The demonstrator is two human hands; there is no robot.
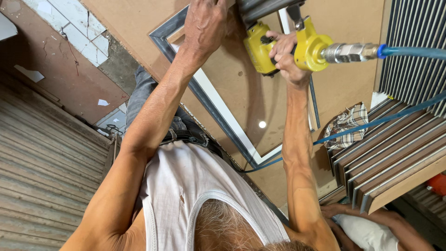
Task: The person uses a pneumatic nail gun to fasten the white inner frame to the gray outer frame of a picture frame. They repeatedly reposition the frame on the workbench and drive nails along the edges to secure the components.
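Left hand [204, 25]: pressed palm-down on the top corner of the frame, fingers curled over the moulding; it steadies the frame rather than enclosing it.
Right hand [285, 58]: closed round the grip of the yellow pneumatic nailer [283, 49], index finger at the trigger area.
Yellow pneumatic nailer: nose set against the upper part of the frame, just beside the left hand; metal coupling [348, 52] at its rear joins a blue air hose [409, 52].
Picture frame [218, 109]: grey moulding with a white inner border, lying on a brown board [232, 79] on the bench, directly in front of the person.
Glass: a light spot reflects inside the frame, so a glazed or glossy panel seems fitted.
Progress, judged: moulding appears joined into 1 rectangle; fastening at the top corner in hand; whether other corners are fastened cannot be told.
Stock nearby: stack of finished frames [390, 158] at right, a checked cloth [346, 123] beside it.
Other person: 1 forearm [371, 216] at lower right, apart from the work.
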